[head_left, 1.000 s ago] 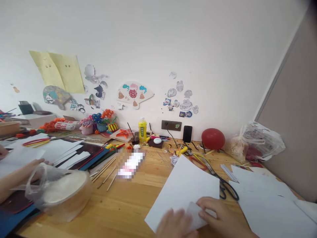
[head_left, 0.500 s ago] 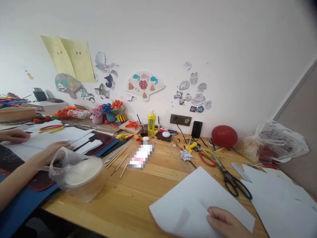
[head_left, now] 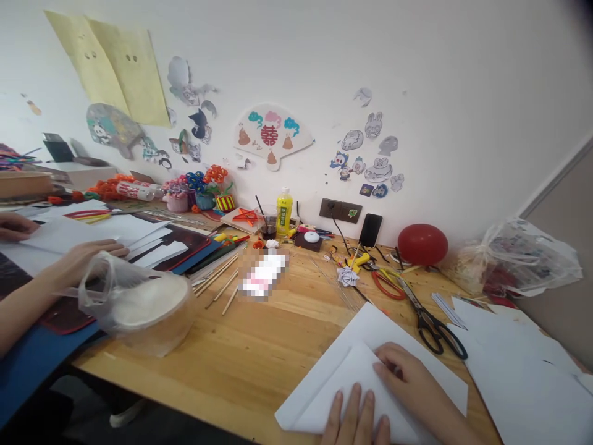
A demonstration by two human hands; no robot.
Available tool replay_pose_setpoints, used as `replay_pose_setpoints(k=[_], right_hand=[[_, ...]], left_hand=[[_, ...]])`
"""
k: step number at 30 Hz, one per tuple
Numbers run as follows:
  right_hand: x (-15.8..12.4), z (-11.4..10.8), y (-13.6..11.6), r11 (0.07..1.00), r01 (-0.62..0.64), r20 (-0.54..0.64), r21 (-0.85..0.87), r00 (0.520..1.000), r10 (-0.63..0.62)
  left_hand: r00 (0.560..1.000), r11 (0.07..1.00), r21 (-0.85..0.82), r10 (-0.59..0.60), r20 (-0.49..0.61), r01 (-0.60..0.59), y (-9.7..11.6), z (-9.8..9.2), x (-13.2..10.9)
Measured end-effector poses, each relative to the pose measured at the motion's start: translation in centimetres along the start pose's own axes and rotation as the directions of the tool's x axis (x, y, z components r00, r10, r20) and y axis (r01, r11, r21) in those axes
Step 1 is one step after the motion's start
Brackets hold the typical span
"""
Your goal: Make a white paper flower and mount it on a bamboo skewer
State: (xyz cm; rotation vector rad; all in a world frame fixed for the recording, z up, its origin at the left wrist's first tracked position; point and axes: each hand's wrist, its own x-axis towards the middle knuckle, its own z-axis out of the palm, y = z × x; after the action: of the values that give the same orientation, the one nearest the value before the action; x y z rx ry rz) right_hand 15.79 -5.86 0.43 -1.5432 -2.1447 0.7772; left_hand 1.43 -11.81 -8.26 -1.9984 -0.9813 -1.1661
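A white sheet of paper [head_left: 319, 377] lies on the wooden table in front of me, with one part folded over the rest. My left hand [head_left: 354, 417] comes in from the bottom edge, its fingers spread flat on the folded layer. Beside it on the right, my right hand [head_left: 405, 377] has its fingers curled, thumb and forefinger pinching the folded paper's edge. Black-handled scissors [head_left: 438, 330] lie to the right of the sheet, near more white paper [head_left: 523, 377].
Another person's hands [head_left: 88, 259] work on papers at the left. A plastic tub in a bag [head_left: 152, 321] stands near them. Sticks [head_left: 222, 287], a yellow bottle [head_left: 284, 213], a crumpled paper flower [head_left: 347, 276] and a red balloon [head_left: 422, 244] are further back.
My left hand has come into view and rests on the paper. A layer of the sheet is now folded over, and my right hand has moved up slightly. The view has tilted down.
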Motion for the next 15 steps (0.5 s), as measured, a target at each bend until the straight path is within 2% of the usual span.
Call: replay_pose_setpoints(k=[3,7,11,15], right_hand=[[1.0,0.2,0.0,0.997,0.006,-0.036,-0.077,0.999,-0.008],[1.8,0.6,0.5,0.989,-0.027,-0.039,-0.147,0.999,0.021],[2.3,0.9,0.3,0.971,-0.065,-0.063,-0.231,0.997,0.052],[2.5,1.0,0.0,0.952,-0.08,-0.073,-0.295,0.995,0.061]], left_hand=[[0.991,0.995,-0.003,-0.098,-0.087,0.098,-0.6,-0.3,1.3],[0.984,0.988,-0.019,-0.156,-0.084,0.155,-0.6,0.1,1.9],[0.987,0.988,0.015,-0.156,0.035,0.155,-0.8,0.0,1.5],[0.969,0.99,0.052,-0.14,0.205,0.133,-1.5,-1.4,1.6]])
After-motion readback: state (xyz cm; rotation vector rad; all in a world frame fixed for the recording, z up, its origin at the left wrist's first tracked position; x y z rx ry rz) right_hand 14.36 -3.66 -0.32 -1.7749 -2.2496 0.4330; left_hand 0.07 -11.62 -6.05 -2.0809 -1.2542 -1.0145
